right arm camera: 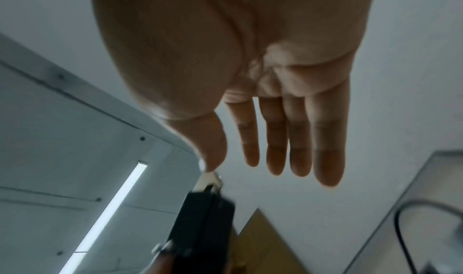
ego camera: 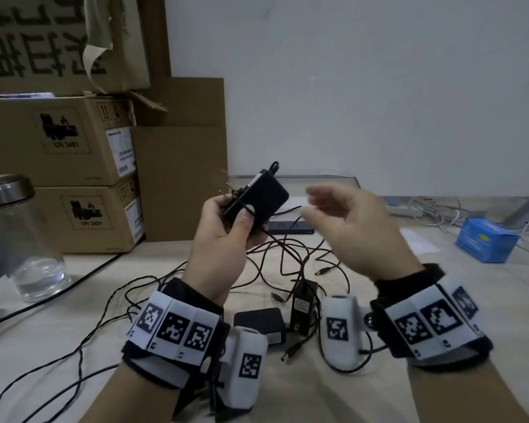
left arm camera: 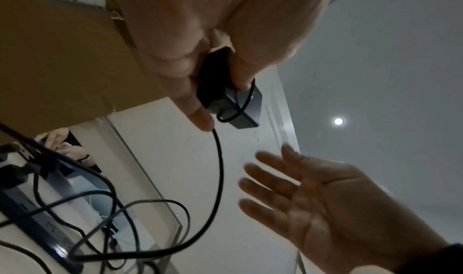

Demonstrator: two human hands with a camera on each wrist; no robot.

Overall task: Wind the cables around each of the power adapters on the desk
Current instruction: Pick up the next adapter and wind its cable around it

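Over my pale wood-grain desk (ego camera: 440, 300) beside stacked brown cardboard boxes (ego camera: 58, 141), my left hand (ego camera: 223, 236) grips the matte black rectangular power adapter (ego camera: 261, 193), right hand (ego camera: 351, 227) spread, holding nothing.

A pale desk (ego camera: 74, 300) is seen; on it lie tangled cables (ego camera: 287, 254), two adapters (ego camera: 260, 323), a jar (ego camera: 22, 239) at left, boxes (ego camera: 61, 141) upper left.

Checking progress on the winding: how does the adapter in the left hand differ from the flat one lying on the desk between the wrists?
The held adapter is lifted and tilted in the left hand; the desk adapter lies flat, untouched. The held one's prongs show; the other's don't. Both are black, with cables unwound.
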